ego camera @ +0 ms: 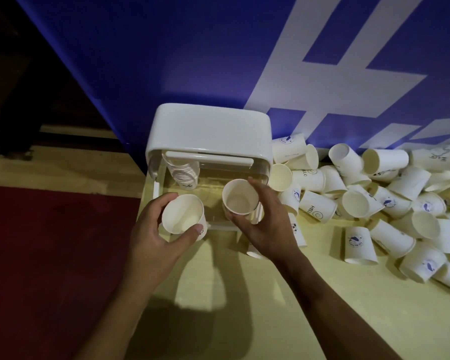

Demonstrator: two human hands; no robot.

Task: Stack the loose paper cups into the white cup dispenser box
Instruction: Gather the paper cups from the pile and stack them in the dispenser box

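cup stack [183,172] partly under dispenser lid [208,128]

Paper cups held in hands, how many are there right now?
2. The left-hand cup is gripped by the left hand, the right-hand cup by the right hand, both before the open white cup dispenser box. Nested cups inside either may be hidden.

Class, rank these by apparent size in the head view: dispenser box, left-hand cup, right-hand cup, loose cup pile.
1. Loose cup pile, cut by the frame edge.
2. Dispenser box.
3. Left-hand cup and right-hand cup: they look alike, so no ranking.
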